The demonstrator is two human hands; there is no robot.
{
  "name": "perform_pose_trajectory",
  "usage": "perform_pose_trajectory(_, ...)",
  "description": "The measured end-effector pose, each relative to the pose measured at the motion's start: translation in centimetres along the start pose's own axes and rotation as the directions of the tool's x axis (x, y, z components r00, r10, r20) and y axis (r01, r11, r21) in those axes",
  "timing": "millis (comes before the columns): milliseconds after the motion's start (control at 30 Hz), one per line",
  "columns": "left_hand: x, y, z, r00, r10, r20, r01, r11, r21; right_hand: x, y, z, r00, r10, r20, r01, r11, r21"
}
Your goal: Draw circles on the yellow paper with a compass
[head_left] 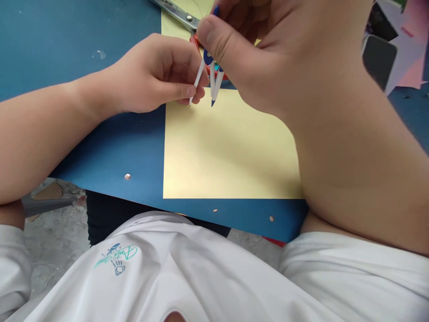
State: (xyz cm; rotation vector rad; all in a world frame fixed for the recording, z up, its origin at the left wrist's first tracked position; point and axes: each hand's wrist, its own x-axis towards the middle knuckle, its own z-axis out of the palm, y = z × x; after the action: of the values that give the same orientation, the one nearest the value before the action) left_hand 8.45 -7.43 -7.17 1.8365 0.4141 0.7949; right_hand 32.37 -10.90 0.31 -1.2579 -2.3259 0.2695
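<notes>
A drawing compass [217, 84] with white legs and a blue hinge is held above a yellow sheet of paper [228, 152]. Between thumb and fingers, my left hand [170, 74] pinches the compass's left leg close to its point. My right hand [248, 49] is closed around the blue top of the compass, thumb at the hinge; its other fingers are partly hidden. The legs are spread a little, and a blue tip points down. Whether either tip touches the paper, I cannot tell.
Scissors [177, 14] with red handles lie behind my hands, over more yellow paper. A dark, rounded flat object [379, 60] and pink and lilac paper pieces [410, 56] are at the right. The blue table's [110, 156] front edge runs close to my body.
</notes>
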Motion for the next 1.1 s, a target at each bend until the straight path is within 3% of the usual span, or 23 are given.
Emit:
perform_pose_trajectory(133, 0.0, 0.0, 0.1, 1.0, 0.012, -0.018, -0.013, 1.0, -0.024, -0.2, 0.4, 0.3, 1.0, -0.017, -0.027, 0.018, 0.998, 0.06)
perform_pose_trajectory(667, 0.0, 0.2, 0.0, 1.0, -0.002, 0.011, 0.002, 0.999, 0.036, -0.2, 0.4, 0.0, 1.0, 0.029, 0.01, -0.029, 0.999, 0.016)
perform_pose_trajectory(1100, -0.1, 0.3, -0.1, 0.999, 0.014, 0.036, -0.017, 0.996, 0.084, -0.1, 2.3, -0.4, 0.998, -0.058, 0.018, 0.058, 0.998, 0.019)
